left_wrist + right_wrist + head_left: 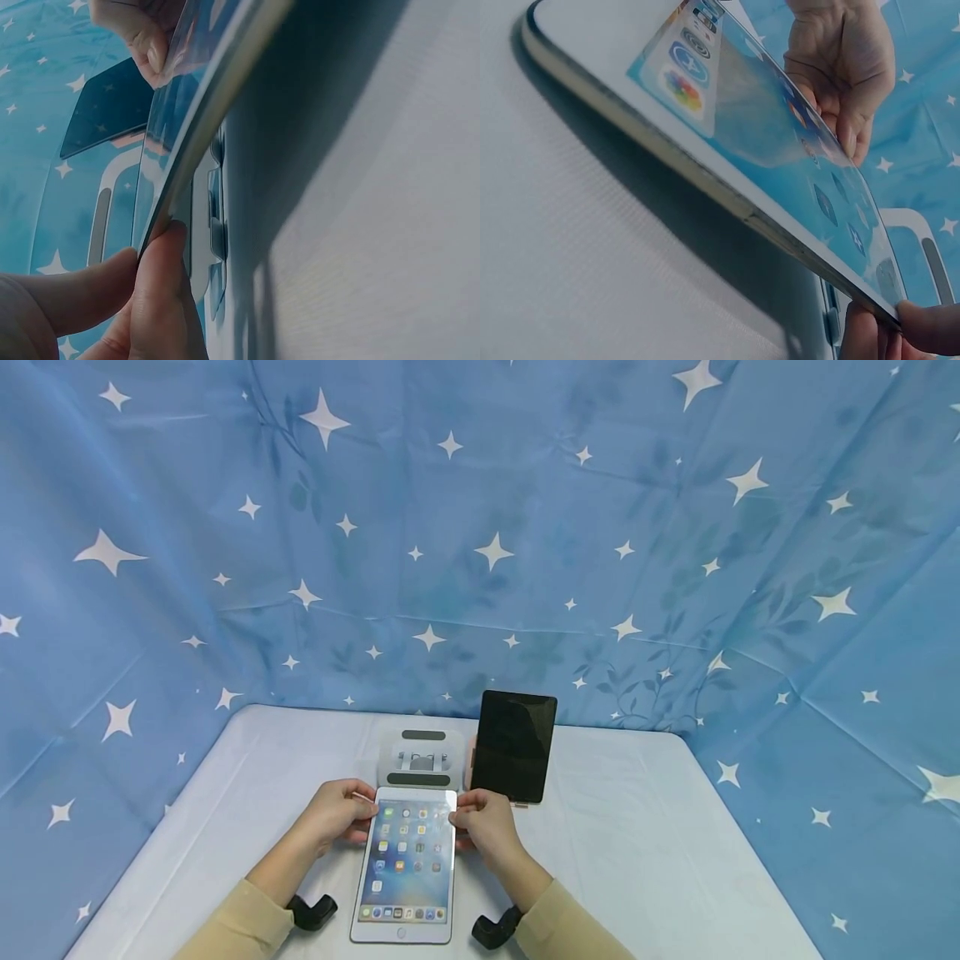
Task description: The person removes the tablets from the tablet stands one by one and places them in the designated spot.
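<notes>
A white-framed tablet (408, 860) with a lit screen of app icons lies between both hands in the head view. My left hand (339, 814) pinches its left edge near the far corner, thumb on top and fingers beneath. On the opposite edge, my right hand (486, 827) pinches in the same way. Both wrist views show the far end of the tablet (727, 157) tilted up, with a shadow under it. Just beyond that end sits a white tablet stand (422, 758) with dark grey pads.
A second tablet (514, 746), its screen black, leans on a pinkish stand (471, 760) behind my right hand. The white-covered table (637, 843) ends at a blue curtain (480, 527) with white stars. Black wrist devices (313, 912) show beside the sleeves.
</notes>
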`<state>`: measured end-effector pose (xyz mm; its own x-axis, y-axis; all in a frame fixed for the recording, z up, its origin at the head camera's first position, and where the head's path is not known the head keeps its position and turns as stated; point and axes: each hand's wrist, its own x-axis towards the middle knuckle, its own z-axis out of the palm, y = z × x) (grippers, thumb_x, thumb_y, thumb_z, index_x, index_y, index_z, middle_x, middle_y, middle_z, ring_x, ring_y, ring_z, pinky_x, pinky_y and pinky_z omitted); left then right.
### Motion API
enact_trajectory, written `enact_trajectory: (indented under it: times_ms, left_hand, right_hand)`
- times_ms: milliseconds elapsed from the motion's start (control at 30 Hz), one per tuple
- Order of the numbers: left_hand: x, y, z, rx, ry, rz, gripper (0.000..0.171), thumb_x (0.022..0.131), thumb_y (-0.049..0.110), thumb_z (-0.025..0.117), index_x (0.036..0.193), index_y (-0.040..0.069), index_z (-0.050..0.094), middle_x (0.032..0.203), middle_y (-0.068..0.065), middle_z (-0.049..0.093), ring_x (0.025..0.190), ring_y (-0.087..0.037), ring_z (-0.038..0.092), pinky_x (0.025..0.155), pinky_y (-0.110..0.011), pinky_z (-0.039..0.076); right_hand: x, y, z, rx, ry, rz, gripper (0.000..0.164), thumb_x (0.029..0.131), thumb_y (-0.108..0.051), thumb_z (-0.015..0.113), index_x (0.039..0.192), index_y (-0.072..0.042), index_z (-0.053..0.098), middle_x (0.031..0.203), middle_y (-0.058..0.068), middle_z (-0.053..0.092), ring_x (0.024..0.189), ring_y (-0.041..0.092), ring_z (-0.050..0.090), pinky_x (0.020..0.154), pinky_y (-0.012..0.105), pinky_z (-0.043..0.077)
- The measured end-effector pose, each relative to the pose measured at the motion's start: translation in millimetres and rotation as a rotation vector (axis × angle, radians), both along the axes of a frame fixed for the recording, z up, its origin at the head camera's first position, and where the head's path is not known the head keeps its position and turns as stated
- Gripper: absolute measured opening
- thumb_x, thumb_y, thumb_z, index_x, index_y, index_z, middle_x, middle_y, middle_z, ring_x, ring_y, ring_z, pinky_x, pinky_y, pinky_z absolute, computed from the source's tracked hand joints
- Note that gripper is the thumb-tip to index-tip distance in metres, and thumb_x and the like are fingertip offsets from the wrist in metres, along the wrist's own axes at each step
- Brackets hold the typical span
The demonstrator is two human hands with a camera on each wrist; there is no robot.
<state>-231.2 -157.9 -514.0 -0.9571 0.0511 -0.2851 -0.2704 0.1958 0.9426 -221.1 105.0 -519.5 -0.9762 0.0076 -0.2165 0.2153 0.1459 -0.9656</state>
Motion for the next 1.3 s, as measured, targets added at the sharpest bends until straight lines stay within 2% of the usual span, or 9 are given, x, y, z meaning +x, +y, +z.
enact_trajectory:
  times_ms: [300,533,833,1100,1300]
  left_hand:
    - [3.1,1.2,-4.8,-0.013,-0.047,0.011,0.018,0.095,0.001,0.073,0.112,-0.001,0.07,0.087,-0.011,0.071,0.073,-0.019,0.068,0.057,-0.032,0.064]
    - [4.3,4.7,-1.7,-0.03,-0.074,0.024,0.016,0.094,0.0,0.071,0.11,-0.002,0.069,0.086,-0.011,0.071,0.072,-0.019,0.069,0.057,-0.032,0.064]
    - [4.1,6.2,-2.4,-0.056,-0.104,0.026,0.012,0.096,0.0,0.071,0.107,-0.003,0.07,0.089,-0.013,0.071,0.075,-0.02,0.069,0.059,-0.032,0.065]
    - [4.4,5.6,-1.5,-0.082,-0.114,0.011,0.013,0.099,0.003,0.07,0.109,-0.004,0.069,0.088,-0.013,0.072,0.071,-0.018,0.069,0.057,-0.031,0.065]
    - [4.0,4.0,0.2,-0.077,-0.105,0.011,0.015,0.1,0.002,0.066,0.112,-0.007,0.069,0.084,-0.013,0.07,0.069,-0.018,0.069,0.058,-0.032,0.065]
  right_hand:
    - [4.5,0.1,-2.6,0.013,-0.013,0.014,0.025,0.088,0.004,0.076,0.113,0.004,0.071,0.087,0.007,0.07,0.066,0.012,0.069,0.054,0.025,0.062]
    - [4.9,0.1,-3.0,0.004,-0.022,0.024,0.027,0.088,0.005,0.076,0.114,0.006,0.071,0.087,0.007,0.071,0.065,0.012,0.069,0.052,0.025,0.061]
    - [6.2,-0.3,-3.2,0.02,-0.03,0.035,0.026,0.086,0.01,0.072,0.112,0.007,0.071,0.089,0.015,0.073,0.063,0.013,0.069,0.053,0.027,0.063]
    - [3.4,1.3,-3.2,0.029,-0.049,0.045,0.028,0.084,0.013,0.069,0.112,0.007,0.072,0.086,0.014,0.071,0.064,0.014,0.069,0.053,0.028,0.063]
    - [2.9,2.5,-2.5,0.035,-0.067,0.059,0.028,0.083,0.011,0.071,0.111,0.006,0.072,0.092,0.013,0.072,0.065,0.015,0.069,0.054,0.027,0.063]
